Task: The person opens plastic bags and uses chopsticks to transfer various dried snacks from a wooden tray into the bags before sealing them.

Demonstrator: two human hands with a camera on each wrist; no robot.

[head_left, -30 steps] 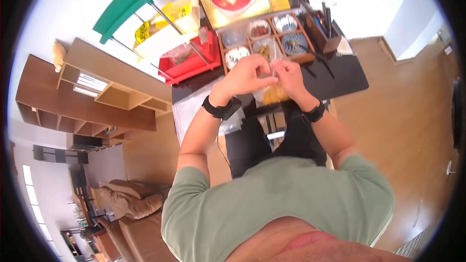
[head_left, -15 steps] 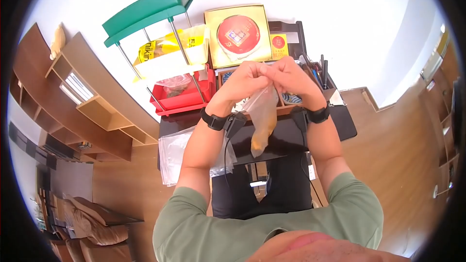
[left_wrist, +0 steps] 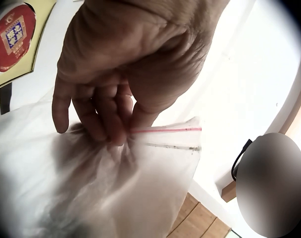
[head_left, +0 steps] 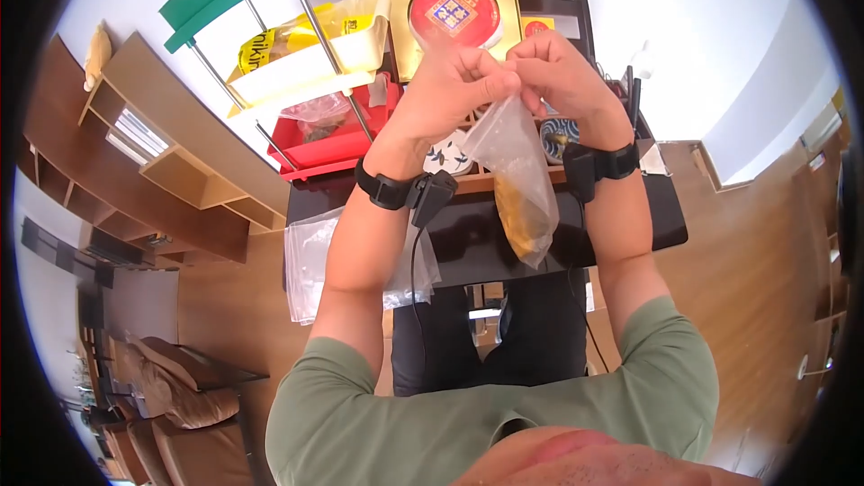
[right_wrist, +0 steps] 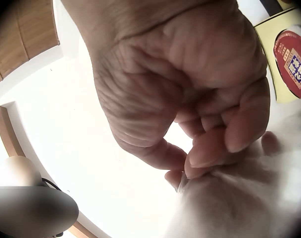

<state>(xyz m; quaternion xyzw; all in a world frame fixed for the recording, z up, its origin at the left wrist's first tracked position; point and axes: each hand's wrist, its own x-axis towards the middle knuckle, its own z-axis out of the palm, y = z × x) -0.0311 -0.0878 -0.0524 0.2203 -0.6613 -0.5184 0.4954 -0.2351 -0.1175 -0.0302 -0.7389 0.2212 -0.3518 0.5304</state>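
At the fingertips of the left hand [head_left: 450,90]: a tight pinch, thumb against curled fingers, on the top edge of a clear bag [head_left: 517,162], right beside the red line [left_wrist: 168,130] of its zip. In the right hand [head_left: 574,81]: a matching pinch, thumb to forefinger, on the same edge, next to the left fingertips. Below both pinches: the bag, hanging at a slant, with yellow food [head_left: 516,216] gathered toward its lower end. Compared with half a second earlier: bag turned broader to view, contents plainer to see. By judgement: whole weight carried at the two pinches, zip under active handling; sealed or unsealed, not possible to tell. Behind the bag: a wooden tray [head_left: 474,184], with a leaf-patterned bowl [head_left: 445,156] partly visible. Underneath: a black table [head_left: 461,234]. To the left, under the forearm: flat spare bags [head_left: 310,256]. Farthest out, past the hands: a gold box [head_left: 396,9].
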